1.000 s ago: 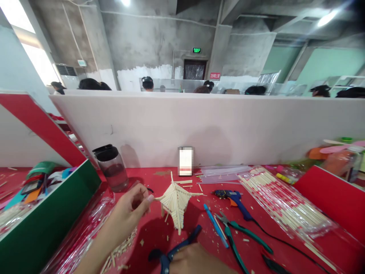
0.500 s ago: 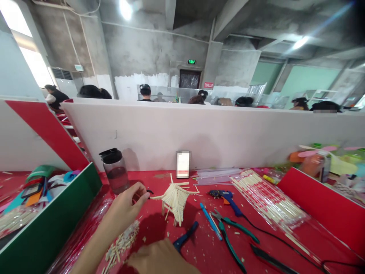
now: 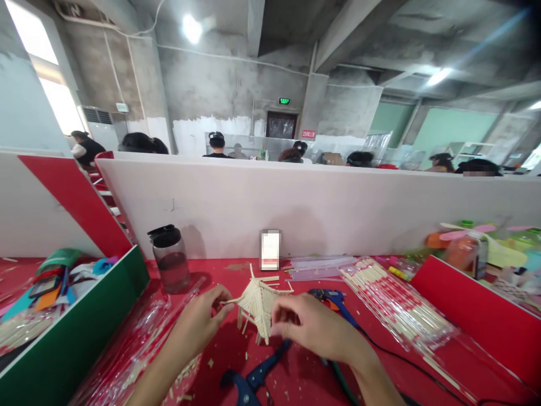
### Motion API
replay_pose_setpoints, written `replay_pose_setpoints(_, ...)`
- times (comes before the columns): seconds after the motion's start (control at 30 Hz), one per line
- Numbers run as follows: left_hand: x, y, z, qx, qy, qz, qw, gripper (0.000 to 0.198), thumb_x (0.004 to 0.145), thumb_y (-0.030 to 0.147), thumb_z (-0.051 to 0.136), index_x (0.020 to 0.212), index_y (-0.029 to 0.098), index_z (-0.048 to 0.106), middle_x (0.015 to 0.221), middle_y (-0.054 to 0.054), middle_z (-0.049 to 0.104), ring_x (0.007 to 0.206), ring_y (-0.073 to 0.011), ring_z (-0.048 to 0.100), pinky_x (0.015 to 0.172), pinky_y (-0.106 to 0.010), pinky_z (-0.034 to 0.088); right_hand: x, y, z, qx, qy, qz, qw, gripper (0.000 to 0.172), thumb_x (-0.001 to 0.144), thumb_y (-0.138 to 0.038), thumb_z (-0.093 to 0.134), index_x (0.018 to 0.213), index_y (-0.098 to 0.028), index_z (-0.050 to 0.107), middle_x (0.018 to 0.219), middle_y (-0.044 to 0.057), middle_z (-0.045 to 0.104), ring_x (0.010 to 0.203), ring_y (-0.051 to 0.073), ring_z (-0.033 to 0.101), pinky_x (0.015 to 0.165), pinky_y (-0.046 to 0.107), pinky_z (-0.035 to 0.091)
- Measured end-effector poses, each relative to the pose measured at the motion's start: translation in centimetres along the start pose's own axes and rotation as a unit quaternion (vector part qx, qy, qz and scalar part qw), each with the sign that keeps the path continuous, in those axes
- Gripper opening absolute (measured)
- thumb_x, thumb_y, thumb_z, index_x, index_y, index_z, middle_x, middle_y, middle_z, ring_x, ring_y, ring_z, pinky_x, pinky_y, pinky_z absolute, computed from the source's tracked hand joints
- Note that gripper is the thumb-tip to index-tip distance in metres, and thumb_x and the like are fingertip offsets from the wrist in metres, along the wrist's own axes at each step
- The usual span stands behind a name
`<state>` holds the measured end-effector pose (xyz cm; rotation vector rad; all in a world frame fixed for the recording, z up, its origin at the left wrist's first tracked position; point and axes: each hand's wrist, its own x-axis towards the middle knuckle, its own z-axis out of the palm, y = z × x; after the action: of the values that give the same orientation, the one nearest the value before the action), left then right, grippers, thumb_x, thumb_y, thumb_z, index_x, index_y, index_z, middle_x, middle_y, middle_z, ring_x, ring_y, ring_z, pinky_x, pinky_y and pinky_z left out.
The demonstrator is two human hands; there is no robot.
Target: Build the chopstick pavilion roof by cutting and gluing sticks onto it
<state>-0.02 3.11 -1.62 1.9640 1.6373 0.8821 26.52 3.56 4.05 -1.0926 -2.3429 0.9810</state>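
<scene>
A small pavilion model [image 3: 258, 304] built from pale wooden sticks stands on the red tabletop, its pointed roof corners sticking out. At its left corner, the thumb and fingers of my left hand [image 3: 211, 309] are pinched on the protruding roof tip. My right hand [image 3: 306, 322] is curled at the right front edge of the roof, thumb and fingertips against it; the exact contact is partly hidden. In front of the model lies a dark blue cutter [image 3: 257, 375]. Behind my right hand, a blue glue gun [image 3: 344, 307] is partly covered.
A water bottle [image 3: 169, 262] stands at the back left, and a phone [image 3: 270, 250] leans on the white partition [image 3: 338, 208]. Bundled sticks [image 3: 397, 299] lie on the right. A green divider [image 3: 84, 321] and a red one [image 3: 469, 321] flank the workspace.
My right hand has risen from the front edge to the model's right side; the blue cutter now lies more fully in view. My left hand has moved slightly right, onto the roof corner.
</scene>
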Motion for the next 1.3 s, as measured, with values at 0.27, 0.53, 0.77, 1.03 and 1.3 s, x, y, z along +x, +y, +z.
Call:
replay_pose_setpoints(0.27, 0.3, -0.2, 0.0, 0.008, -0.035, 0.003, 0.999, 0.025, 0.096, 0.042, 0.05, 0.082, 0.022, 0.058, 0.077, -0.001, 0.066, 0.071, -0.0215, 0.061, 0.064, -0.028, 0.038, 2.9, 5.2, 1.9, 0.048, 0.016, 0.059, 0.997, 0.02, 0.077, -0.026, 0.079, 0.076, -0.02, 0.06, 0.07, -0.005, 0.062, 0.065, 0.012, 0.055, 0.056, 0.02, 0.035)
replay_pose_setpoints(0.53, 0.3, -0.6, 0.3, 0.01, -0.035, -0.009, 0.999, 0.024, 0.096, 0.042, 0.049, 0.084, 0.022, 0.057, 0.079, 0.0, 0.066, 0.073, -0.0217, 0.061, 0.067, -0.029, 0.04, 3.7, 7.3, 2.7, 0.191, -0.023, 0.064, 0.979, 0.026, 0.074, -0.03, 0.081, 0.075, -0.02, 0.057, 0.066, -0.004, 0.063, 0.062, 0.014, 0.057, 0.056, 0.022, 0.038)
replay_pose_setpoints(0.77, 0.3, -0.3, 0.1, 0.018, -0.03, -0.008, 0.999, 0.027, 0.096, 0.044, 0.049, 0.083, 0.023, 0.058, 0.078, -0.001, 0.067, 0.072, -0.0216, 0.061, 0.066, -0.028, 0.04, 3.5, 7.2, 2.2, 0.182, -0.018, 0.048, 0.982, 0.028, 0.077, -0.033, 0.081, 0.075, -0.02, 0.056, 0.068, -0.004, 0.062, 0.063, 0.014, 0.056, 0.057, 0.022, 0.038)
replay_pose_setpoints(1.03, 0.4, -1.1, 0.4, 0.023, 0.0, -0.011, 1.0, 0.028, 0.097, 0.043, 0.047, 0.091, 0.022, 0.065, 0.083, -0.003, 0.073, 0.075, -0.0228, 0.067, 0.068, -0.029, 0.044, 3.0, 7.4, 0.3, 0.041, 0.159, 0.037, 0.986, 0.016, 0.088, -0.033, 0.07, 0.099, -0.023, 0.064, 0.076, -0.003, 0.059, 0.067, 0.015, 0.052, 0.063, 0.026, 0.039)
replay_pose_setpoints(1.3, 0.6, -1.6, 0.7, -0.03, 0.013, 0.023, 0.999, 0.023, 0.095, 0.037, 0.051, 0.102, 0.022, 0.068, 0.093, -0.005, 0.076, 0.08, -0.0225, 0.07, 0.069, -0.028, 0.05, 3.5, 7.9, 1.1, -0.053, 0.206, 0.011, 0.977, 0.018, 0.087, -0.02, 0.069, 0.105, -0.024, 0.069, 0.099, 0.003, 0.064, 0.089, 0.02, 0.062, 0.08, 0.03, 0.046)
